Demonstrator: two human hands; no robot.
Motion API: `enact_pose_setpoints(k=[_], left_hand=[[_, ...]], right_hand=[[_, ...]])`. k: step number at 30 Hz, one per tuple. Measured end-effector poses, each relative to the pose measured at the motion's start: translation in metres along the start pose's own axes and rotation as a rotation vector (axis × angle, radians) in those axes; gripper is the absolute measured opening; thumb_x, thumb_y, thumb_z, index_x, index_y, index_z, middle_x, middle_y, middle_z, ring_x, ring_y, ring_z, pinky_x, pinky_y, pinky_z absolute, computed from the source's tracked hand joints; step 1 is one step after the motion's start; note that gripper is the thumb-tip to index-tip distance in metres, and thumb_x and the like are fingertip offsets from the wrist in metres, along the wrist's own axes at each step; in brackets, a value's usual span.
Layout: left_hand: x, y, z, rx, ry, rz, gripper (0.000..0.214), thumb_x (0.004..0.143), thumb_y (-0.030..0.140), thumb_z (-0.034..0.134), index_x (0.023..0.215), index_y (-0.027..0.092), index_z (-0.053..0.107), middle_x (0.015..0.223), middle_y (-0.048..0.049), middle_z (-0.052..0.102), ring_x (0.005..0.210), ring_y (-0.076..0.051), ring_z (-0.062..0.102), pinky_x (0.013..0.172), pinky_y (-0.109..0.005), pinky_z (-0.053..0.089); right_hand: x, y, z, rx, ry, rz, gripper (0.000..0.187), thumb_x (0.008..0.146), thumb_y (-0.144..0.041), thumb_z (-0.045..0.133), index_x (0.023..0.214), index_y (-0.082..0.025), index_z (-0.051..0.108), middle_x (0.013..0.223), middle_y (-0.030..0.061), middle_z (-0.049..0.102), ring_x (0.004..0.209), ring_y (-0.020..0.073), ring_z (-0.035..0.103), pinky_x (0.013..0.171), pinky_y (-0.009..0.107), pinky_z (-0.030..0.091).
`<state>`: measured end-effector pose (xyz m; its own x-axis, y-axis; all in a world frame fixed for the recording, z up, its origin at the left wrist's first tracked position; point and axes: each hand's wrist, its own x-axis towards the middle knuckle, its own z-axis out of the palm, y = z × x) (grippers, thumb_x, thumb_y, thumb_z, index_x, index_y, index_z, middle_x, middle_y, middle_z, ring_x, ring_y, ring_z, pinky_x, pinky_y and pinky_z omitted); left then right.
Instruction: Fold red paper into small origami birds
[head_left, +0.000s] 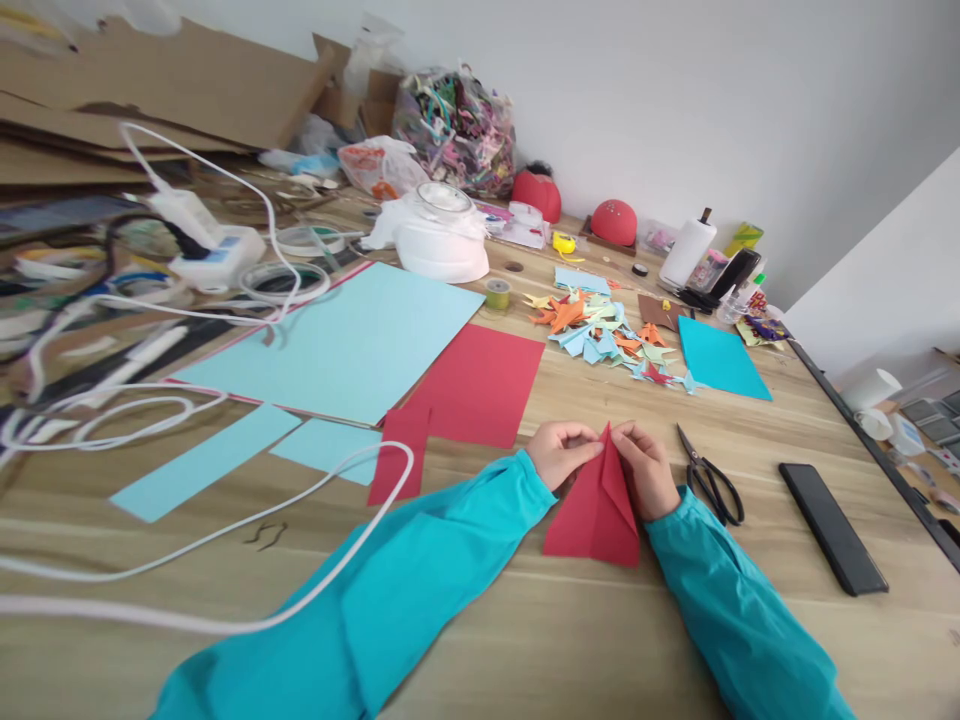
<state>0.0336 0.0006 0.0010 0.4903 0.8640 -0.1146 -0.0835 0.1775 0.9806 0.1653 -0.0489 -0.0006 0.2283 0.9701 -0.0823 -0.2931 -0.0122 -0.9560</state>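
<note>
At the far left of the wooden counter (570, 650), we see a looped white cable (262, 180) and a white plastic power block (225, 260). Nearer to us lies a long pale-blue paper strip (206, 465); right of it are a large rectangular pale-blue sheet (345, 345) and, at that sheet's near edge, a short pale-blue paper piece (322, 446). Next come a narrow red paper strip (400, 460) and a large red paper sheet (484, 385).

Our left grip (562, 455) pinches the folded, pointed red paper (585, 525) near its far tip, its wide end toward us. Beyond it spreads a pile of small multicoloured folded paper shapes (596, 345). Our right grip (646, 475) pinches the same tip from the right. Just beside it lie black-handled metal scissors (705, 475); farther off, a bright-blue paper sheet (724, 358). Rightmost, near us, rests a flat black phone (832, 530).
</note>
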Motion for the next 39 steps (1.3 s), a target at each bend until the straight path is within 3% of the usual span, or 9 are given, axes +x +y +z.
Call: enact_pose_setpoints(k=[5,10,19,26,34,39], left_hand=[[-0.001,0.002,0.001,-0.058,-0.033,0.002,0.033,0.060,0.046,0.066,0.064,0.015,0.056,0.037,0.0061,0.047,0.033,-0.008,0.041,0.035,-0.020,0.031],[-0.001,0.001,-0.001,-0.034,-0.031,0.033,0.034,0.059,0.047,0.067,0.063,0.016,0.053,0.038,0.0062,0.047,0.034,-0.009,0.042,0.036,-0.021,0.031],[0.000,-0.002,-0.001,0.160,0.019,0.189,0.028,0.065,0.040,0.062,0.059,0.014,0.053,0.048,0.0054,0.044,0.048,-0.007,0.037,0.047,-0.021,0.028],[0.001,-0.001,-0.002,0.205,-0.010,0.207,0.026,0.067,0.038,0.058,0.058,0.014,0.051,0.049,0.0058,0.041,0.051,-0.008,0.035,0.050,-0.021,0.029],[0.006,0.000,-0.007,0.128,0.125,0.202,0.028,0.066,0.040,0.061,0.059,0.015,0.052,0.050,0.0049,0.046,0.052,-0.009,0.040,0.051,-0.021,0.033],[0.014,0.005,-0.021,-0.018,0.291,0.199,0.033,0.060,0.045,0.066,0.057,0.016,0.051,0.047,0.0063,0.045,0.047,-0.007,0.040,0.047,-0.020,0.033]], right_hand=[[-0.002,-0.001,0.000,-0.130,-0.085,-0.055,0.017,0.071,-0.034,0.069,0.066,-0.020,0.061,0.061,-0.0032,0.058,0.057,0.0110,0.049,0.057,0.023,0.037],[-0.006,-0.006,0.004,-0.260,-0.170,-0.096,0.018,0.071,-0.035,0.067,0.065,-0.019,0.061,0.061,-0.0020,0.057,0.060,0.0128,0.049,0.060,0.025,0.038],[-0.007,-0.006,0.004,-0.267,-0.202,-0.070,0.017,0.071,-0.032,0.065,0.061,-0.020,0.058,0.056,-0.0043,0.048,0.055,0.0108,0.040,0.055,0.024,0.030],[-0.008,-0.006,0.005,-0.302,-0.195,-0.056,0.018,0.069,-0.032,0.064,0.058,-0.019,0.056,0.055,-0.0042,0.048,0.055,0.0108,0.038,0.055,0.024,0.030],[-0.007,-0.008,0.004,-0.288,-0.244,-0.048,0.013,0.069,-0.025,0.060,0.058,-0.020,0.055,0.055,-0.0040,0.046,0.054,0.0111,0.036,0.053,0.024,0.028],[-0.005,-0.007,0.001,-0.283,-0.238,-0.019,0.014,0.066,-0.027,0.062,0.056,-0.020,0.056,0.052,-0.0039,0.046,0.051,0.0107,0.036,0.049,0.024,0.025]])
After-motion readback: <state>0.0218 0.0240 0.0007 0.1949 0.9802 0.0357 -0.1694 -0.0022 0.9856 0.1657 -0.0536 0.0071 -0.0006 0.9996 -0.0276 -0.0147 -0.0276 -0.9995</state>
